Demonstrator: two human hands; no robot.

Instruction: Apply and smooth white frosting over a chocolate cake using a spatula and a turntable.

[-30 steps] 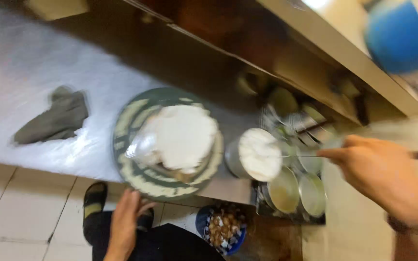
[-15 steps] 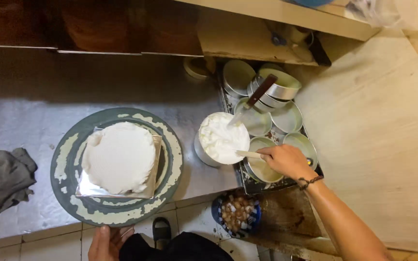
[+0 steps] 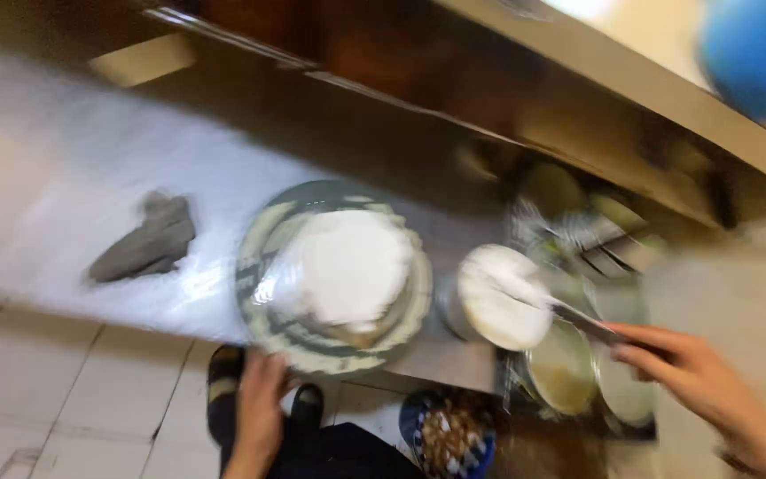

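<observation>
A round white cake (image 3: 347, 266) sits on a grey turntable (image 3: 263, 239) smeared with cream, on a steel counter. My left hand (image 3: 261, 390) rests at the turntable's near rim. My right hand (image 3: 698, 381) grips the handle of a spatula (image 3: 578, 318), and its blade lies in a metal bowl of white cream (image 3: 500, 297) to the right of the cake. The frame is blurred by motion.
A crumpled grey cloth (image 3: 148, 239) lies on the counter left of the turntable. A rack of stacked metal tins (image 3: 578, 364) stands right of the bowl. Below the counter edge is a blue bowl of brown bits (image 3: 449, 435). A shelf with a blue tub (image 3: 755, 53) hangs overhead.
The view has swung, shifting the cake and bowl in frame. My right hand still holds the spatula in the cream bowl; my left hand has come up to the turntable's rim.
</observation>
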